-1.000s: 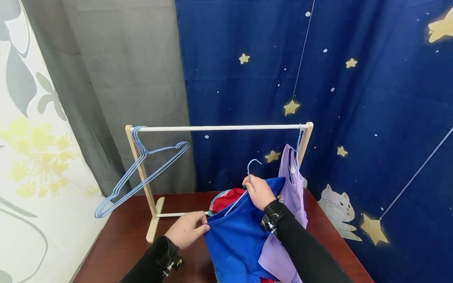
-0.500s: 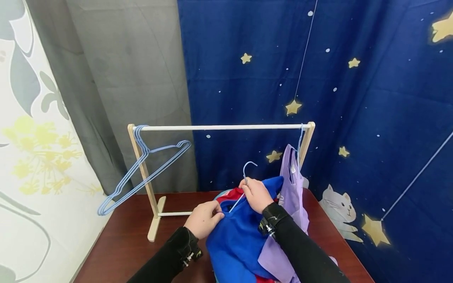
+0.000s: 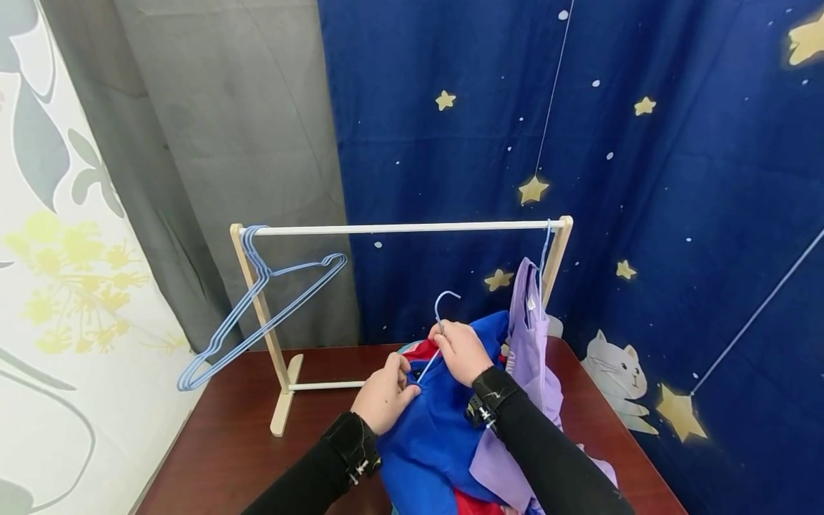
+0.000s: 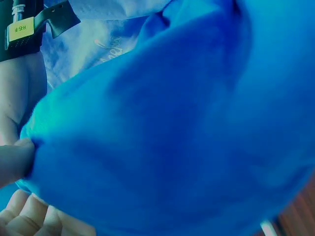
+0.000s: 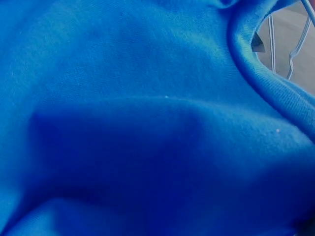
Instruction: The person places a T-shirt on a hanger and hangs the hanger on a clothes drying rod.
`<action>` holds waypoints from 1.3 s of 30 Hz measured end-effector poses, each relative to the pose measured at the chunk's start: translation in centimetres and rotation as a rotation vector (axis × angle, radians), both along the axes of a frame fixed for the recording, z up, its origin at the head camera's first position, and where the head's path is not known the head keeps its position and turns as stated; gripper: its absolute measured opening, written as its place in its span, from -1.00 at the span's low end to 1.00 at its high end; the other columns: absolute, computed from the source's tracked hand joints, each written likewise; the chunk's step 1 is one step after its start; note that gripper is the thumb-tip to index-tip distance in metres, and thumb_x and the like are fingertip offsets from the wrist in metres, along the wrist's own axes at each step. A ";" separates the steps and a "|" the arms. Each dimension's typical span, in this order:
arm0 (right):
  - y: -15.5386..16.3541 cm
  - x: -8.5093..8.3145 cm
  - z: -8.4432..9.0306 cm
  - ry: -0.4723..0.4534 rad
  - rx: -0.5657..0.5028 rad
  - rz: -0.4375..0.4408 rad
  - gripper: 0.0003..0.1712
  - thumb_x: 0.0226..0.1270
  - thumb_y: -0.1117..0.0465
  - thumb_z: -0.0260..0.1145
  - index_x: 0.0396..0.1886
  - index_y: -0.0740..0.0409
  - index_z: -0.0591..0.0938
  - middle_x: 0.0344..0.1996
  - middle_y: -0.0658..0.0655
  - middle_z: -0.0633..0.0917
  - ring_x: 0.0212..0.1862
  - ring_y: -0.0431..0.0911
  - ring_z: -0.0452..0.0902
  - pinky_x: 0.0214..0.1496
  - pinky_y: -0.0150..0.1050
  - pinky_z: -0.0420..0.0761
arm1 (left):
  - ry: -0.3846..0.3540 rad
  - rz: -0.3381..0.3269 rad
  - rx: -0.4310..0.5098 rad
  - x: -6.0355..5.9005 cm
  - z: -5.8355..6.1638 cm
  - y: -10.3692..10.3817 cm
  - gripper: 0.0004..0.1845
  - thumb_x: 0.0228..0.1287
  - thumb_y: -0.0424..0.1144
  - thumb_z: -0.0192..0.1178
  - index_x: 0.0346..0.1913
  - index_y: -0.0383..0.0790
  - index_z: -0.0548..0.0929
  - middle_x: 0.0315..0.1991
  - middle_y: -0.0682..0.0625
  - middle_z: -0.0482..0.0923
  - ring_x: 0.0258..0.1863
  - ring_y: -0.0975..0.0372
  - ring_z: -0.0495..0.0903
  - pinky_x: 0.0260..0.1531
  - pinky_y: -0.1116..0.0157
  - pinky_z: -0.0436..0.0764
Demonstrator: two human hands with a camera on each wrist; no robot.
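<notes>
1. The left hand (image 3: 386, 393) pinches the blue shirt (image 3: 431, 429) on the near surface (image 3: 225, 443).
2. The right hand (image 3: 460, 350) grips the hanger (image 3: 440, 315) at the shirt's collar.
3. A rack (image 3: 399, 229) stands behind.

Left hand (image 3: 385, 392) has moved rightward from the blue garment's (image 3: 434, 429) left edge to its collar, now beside the right hand (image 3: 460, 352) gripping the hanger (image 3: 440, 315).
</notes>
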State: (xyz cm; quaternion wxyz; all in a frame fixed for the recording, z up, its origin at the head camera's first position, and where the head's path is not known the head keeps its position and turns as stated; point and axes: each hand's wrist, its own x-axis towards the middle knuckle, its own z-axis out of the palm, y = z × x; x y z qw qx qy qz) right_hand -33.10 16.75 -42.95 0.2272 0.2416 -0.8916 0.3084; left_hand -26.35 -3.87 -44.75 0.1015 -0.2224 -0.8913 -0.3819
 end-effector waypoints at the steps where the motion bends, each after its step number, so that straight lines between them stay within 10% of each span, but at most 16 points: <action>1: 0.1 0.0 0.0 0.003 -0.006 0.000 -0.88 0.52 0.29 0.16 -0.21 0.08 0.63 -0.36 0.01 0.64 -0.15 0.04 0.55 0.11 0.03 0.41 | -0.013 -0.017 0.023 0.0 -0.1 -0.1 -0.64 0.31 -0.19 0.39 -0.04 -0.13 0.40 -0.45 0.12 0.47 -0.51 0.31 0.49 -0.43 0.31 0.52; 7: 0.7 -0.2 0.1 -0.003 -0.063 0.001 -0.87 0.52 0.32 0.17 -0.20 0.12 0.64 -0.27 0.07 0.70 -0.16 0.04 0.58 -0.03 0.00 0.51 | -0.047 -0.141 0.105 0.0 -0.6 -1.3 -0.65 0.36 -0.35 0.27 0.08 -0.19 0.37 -0.23 0.06 0.62 -0.31 0.29 0.61 -0.17 0.24 0.62; 28: 2.3 -0.7 0.2 -0.061 -0.216 -0.043 -0.50 0.40 0.38 0.09 0.31 0.17 0.55 0.12 0.22 0.61 0.23 0.12 0.44 0.32 0.06 0.34 | -0.004 -0.003 -0.112 1.5 -2.4 -0.9 -0.74 0.55 -0.06 0.09 -0.36 -0.02 0.41 -0.64 0.13 0.24 -0.62 0.31 0.36 -0.54 0.30 0.35; 39: 5.7 -2.3 -1.4 -0.018 -0.128 -0.281 -0.79 0.47 0.26 0.22 -0.14 0.11 0.78 0.20 0.38 0.52 0.24 0.36 0.33 0.30 0.23 0.23 | -0.042 -0.019 -0.075 2.0 -2.4 -1.8 -0.73 0.56 -0.02 0.06 -0.35 -0.01 0.42 -0.62 0.12 0.23 -0.60 0.31 0.37 -0.52 0.30 0.37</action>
